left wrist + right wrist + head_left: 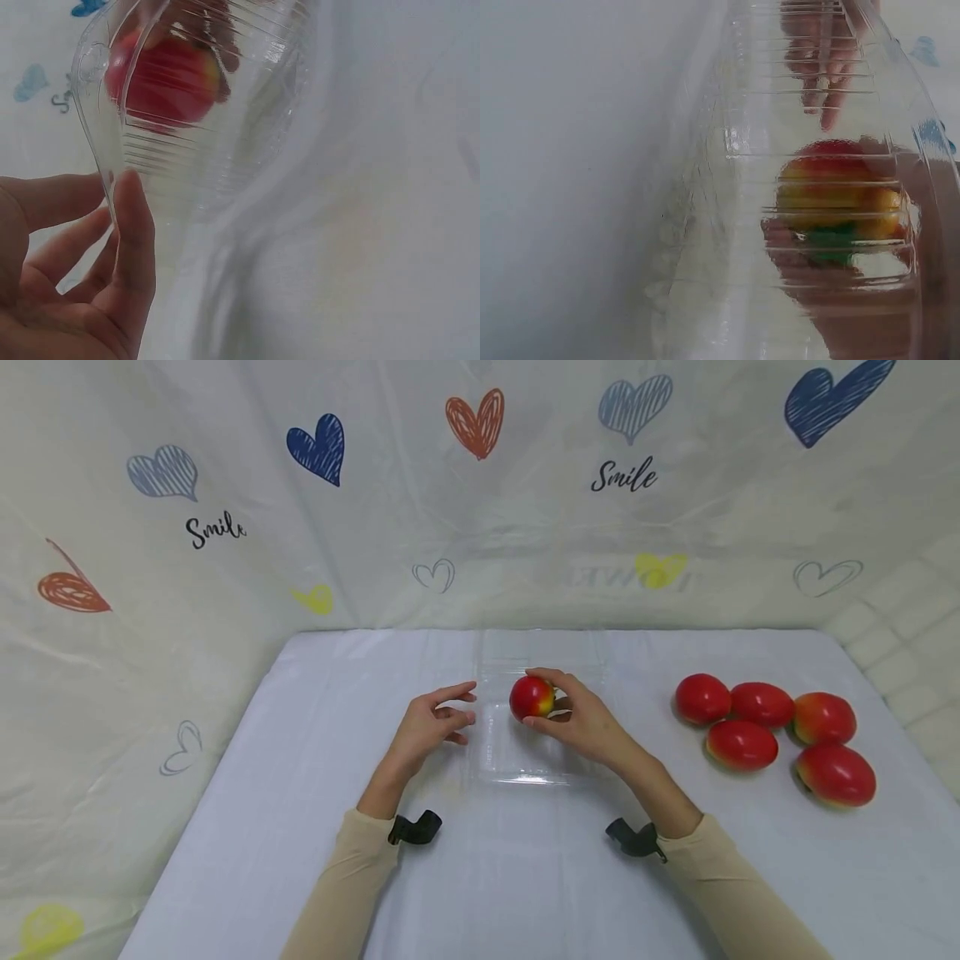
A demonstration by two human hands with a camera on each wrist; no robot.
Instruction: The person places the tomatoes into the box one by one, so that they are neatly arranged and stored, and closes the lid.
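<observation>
In the head view my right hand [588,714] grips a glossy red and yellow fruit [531,698] between thumb and fingers, over a clear plastic box [495,770]. Through the box's ribbed clear wall, the right wrist view shows the same fruit [832,180], with a green patch at its lower side. My left hand [427,727] is at the box's left edge, fingers extended and thumb apart from the index finger. In the left wrist view its fingertips [129,184] lie at the clear rim [84,139]; whether they press on it I cannot tell.
Several similar red fruits [742,745] lie grouped on the white cloth at the right of the table [540,877]. The box's clear lid [540,645] stands toward the back. A curtain [375,510] printed with hearts hangs behind the table.
</observation>
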